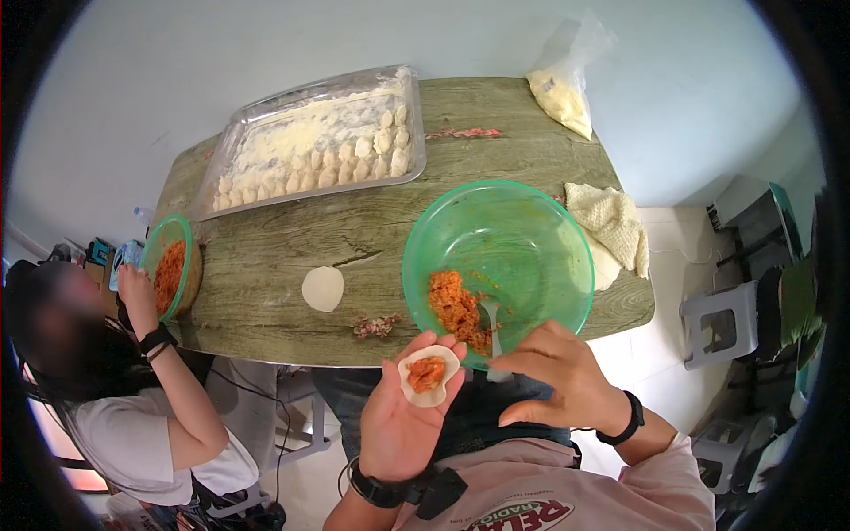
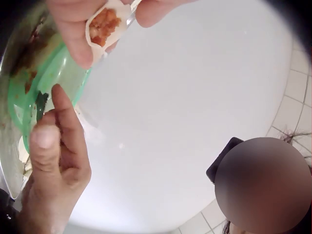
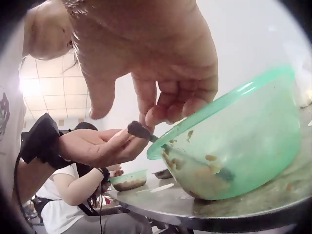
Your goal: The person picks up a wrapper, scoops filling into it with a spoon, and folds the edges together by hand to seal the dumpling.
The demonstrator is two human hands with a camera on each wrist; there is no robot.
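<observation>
Palm up, my left hand [image 1: 403, 425] carries a round dumpling wrapper [image 1: 413, 395] topped with orange-red filling [image 1: 427, 373]. In the left wrist view the wrapper [image 2: 91, 35] cups slightly around its filling [image 2: 105, 25]. My right hand [image 1: 567, 380] hovers by the near rim of the large green bowl [image 1: 531, 239], thumb spread apart from the fingers. A spoon [image 1: 492, 323] leans in this bowl, its handle over the rim. In the right wrist view my right hand's fingertips [image 3: 158, 113] are close above the dark handle end [image 3: 140, 130]. More filling [image 1: 453, 305] lies inside the bowl.
A flat wrapper [image 1: 323, 288] lies on the wooden-patterned table [image 1: 257, 274]. Behind it stands a floured tray [image 1: 310, 190] with rows of dumplings [image 1: 341, 168]. A cloth [image 1: 611, 226] and a bag [image 1: 562, 97] are at right. Another person [image 1: 142, 416] works at a filling bowl [image 1: 190, 265].
</observation>
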